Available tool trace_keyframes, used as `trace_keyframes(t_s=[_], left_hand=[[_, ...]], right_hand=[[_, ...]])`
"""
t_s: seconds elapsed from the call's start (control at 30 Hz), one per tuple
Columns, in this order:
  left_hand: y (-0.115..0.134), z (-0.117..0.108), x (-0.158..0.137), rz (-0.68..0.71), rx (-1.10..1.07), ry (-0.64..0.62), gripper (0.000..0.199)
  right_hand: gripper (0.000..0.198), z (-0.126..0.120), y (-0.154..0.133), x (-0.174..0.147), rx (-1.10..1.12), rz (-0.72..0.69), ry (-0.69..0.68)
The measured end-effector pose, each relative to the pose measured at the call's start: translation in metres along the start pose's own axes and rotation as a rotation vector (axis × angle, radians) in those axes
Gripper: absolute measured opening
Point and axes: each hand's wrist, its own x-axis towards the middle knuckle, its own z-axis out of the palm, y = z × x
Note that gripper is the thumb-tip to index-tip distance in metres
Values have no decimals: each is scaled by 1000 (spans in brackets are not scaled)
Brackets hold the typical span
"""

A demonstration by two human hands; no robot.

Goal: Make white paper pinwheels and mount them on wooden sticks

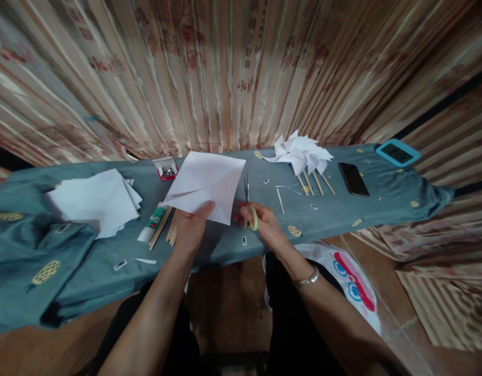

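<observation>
My left hand [191, 224] grips a white paper square [209, 180] by its near edge, thumb on top and fingers hidden beneath. A slit or crease runs in from the paper's left corner. In my right hand [266, 224] is a pair of scissors [250, 211] with pale green handles, its blades pointing away from me just right of the paper, not touching it. Beside my left wrist lie a glue stick [152, 222] and several wooden sticks [160, 230].
A stack of white paper [97, 201] lies left, a small red box [167, 171] of metal pins behind it. To the right are paper pinwheels [299, 151] on sticks, a phone [353, 179] and a blue-framed clock [398, 152]. Paper scraps [280, 201] dot the grey-green cloth [209, 250].
</observation>
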Motion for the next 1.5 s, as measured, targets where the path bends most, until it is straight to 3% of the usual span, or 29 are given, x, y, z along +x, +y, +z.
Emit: trace_keyframes(t_s=[0.17,0.27,0.53,0.7,1.5], left_hand=[[5,-16,16,62,75,114,29],[10,-21,17,45,149,123,30],[9,-20,11,35,170,93,32],[3,-17,12,62,184,67,24],[4,-17,13,65,214,50,25]], right_hand=[[58,2,12,-27,-179,83,-361],[57,6,17,-34,-253,109,-461],[65,12,18,-28,-138,219,-471],[65,12,21,-25,-144,193,-457],[56,14,18,-22,-106,233,-440]])
